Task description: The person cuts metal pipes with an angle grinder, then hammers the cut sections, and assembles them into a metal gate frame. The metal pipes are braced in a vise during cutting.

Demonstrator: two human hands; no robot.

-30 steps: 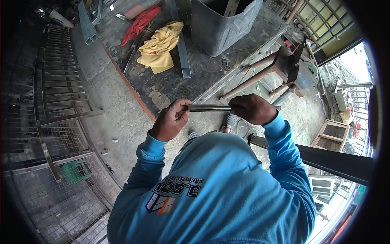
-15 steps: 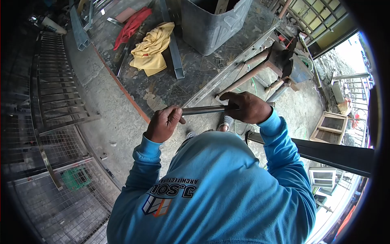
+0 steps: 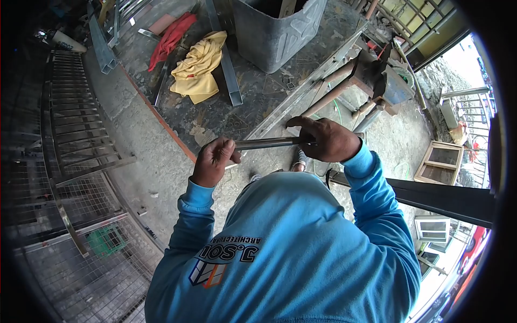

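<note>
A short metal bar [image 3: 266, 143] lies nearly level across the front of my body, held at both ends. My left hand [image 3: 212, 161] has its fingers closed around the left end, thumb on top. The right end is in the grip of my right hand [image 3: 329, 141], whose index finger points left above the bar. Beyond the hands is a dark worktable [image 3: 229, 118] bearing a yellow cloth [image 3: 199, 67], a red cloth [image 3: 171, 42], a square metal tube [image 3: 230, 81] and a large grey bin [image 3: 274, 40].
Slatted metal railings [image 3: 81, 118] and wire mesh panels stand at the left, with a green crate [image 3: 106, 240] behind the mesh. At the right are a rusty metal stand [image 3: 371, 78], a long dark beam [image 3: 431, 200] and a wooden frame [image 3: 440, 163] on the concrete floor.
The view has shifted slightly. Both hands still hold the bar, which now tilts a little more, its right end higher.
</note>
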